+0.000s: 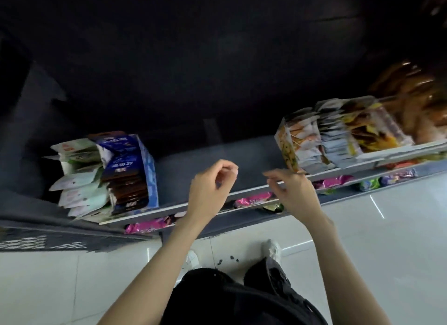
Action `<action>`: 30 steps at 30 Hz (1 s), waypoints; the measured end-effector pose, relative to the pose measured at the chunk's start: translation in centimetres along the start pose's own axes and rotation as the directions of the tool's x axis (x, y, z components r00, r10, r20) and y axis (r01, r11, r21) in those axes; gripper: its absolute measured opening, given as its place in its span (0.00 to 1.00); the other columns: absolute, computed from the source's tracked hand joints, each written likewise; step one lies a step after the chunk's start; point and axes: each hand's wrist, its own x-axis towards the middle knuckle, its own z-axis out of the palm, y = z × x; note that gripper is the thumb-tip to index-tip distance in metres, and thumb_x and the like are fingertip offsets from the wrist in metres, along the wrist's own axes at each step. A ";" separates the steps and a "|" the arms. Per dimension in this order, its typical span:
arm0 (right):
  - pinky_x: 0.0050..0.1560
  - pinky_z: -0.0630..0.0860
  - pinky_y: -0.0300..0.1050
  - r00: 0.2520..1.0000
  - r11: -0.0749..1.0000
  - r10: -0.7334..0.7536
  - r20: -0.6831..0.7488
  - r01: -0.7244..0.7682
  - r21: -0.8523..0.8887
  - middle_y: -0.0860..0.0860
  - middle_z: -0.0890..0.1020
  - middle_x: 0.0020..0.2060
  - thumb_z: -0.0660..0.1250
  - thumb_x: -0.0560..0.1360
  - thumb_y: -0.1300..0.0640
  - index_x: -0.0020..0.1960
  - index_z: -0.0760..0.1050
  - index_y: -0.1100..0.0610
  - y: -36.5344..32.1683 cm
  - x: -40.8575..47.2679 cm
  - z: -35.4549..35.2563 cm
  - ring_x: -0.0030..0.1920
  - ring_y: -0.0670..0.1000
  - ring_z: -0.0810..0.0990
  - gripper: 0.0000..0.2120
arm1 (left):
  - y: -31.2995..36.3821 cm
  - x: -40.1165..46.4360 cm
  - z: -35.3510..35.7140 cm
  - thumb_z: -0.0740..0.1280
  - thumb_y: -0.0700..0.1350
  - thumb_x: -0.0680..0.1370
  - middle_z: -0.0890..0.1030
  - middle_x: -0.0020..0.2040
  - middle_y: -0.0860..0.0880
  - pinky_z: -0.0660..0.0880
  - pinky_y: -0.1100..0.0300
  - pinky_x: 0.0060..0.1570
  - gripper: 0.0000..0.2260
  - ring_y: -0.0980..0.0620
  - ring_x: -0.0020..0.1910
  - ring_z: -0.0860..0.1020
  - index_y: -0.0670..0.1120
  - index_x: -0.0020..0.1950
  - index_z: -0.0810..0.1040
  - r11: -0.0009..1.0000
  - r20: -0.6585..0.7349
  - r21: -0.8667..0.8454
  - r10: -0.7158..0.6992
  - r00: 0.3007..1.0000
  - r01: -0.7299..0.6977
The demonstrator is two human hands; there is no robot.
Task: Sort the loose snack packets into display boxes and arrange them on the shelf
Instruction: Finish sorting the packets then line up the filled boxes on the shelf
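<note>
My left hand (pixel 212 189), right hand (pixel 290 191) loosely curled, empty, apart over grey shelf (pixel 193 169); white tile floor (pixel 387 240) below.

Small shop, tiered shelf (pixel 217 196) stocked with snack packets (pixel 251 200) in display boxes (pixel 150 169)

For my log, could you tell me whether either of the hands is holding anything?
Nothing is held: the left hand and right hand hover loosely curled above the shelf.
</note>
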 end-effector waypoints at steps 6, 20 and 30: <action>0.30 0.75 0.40 0.974 0.999 0.054 -0.221 -0.053 0.010 0.53 0.84 0.46 0.67 0.74 0.66 0.51 0.81 0.58 10.9 -0.7 -6.5 0.32 0.47 0.79 0.09 | 1.0 4.4 13.4 0.65 0.46 0.77 0.82 0.44 0.55 0.79 0.53 0.49 0.05 0.56 0.44 0.80 0.57 0.48 0.75 0.967 0.063 -0.045 -0.246 0.967 0.249; 0.42 0.80 0.47 0.994 0.947 -0.110 0.018 0.110 -0.303 0.57 0.83 0.47 0.68 0.69 0.69 0.55 0.81 0.61 20.1 7.0 -8.9 0.51 0.58 0.81 0.15 | 1.5 13.0 22.2 0.67 0.47 0.77 0.80 0.59 0.44 0.79 0.50 0.50 0.20 0.46 0.49 0.82 0.42 0.67 0.72 0.861 -0.050 0.096 -0.497 0.866 0.500; 0.28 0.76 0.41 0.999 0.888 -0.011 -0.048 -0.012 -0.460 0.51 0.81 0.34 0.77 0.64 0.60 0.37 0.81 0.56 19.3 9.1 -5.6 0.34 0.53 0.82 0.05 | 0.5 13.0 22.5 0.67 0.40 0.74 0.83 0.34 0.47 0.79 0.51 0.43 0.06 0.48 0.36 0.82 0.42 0.39 0.82 0.884 -0.186 0.229 -0.371 0.910 0.408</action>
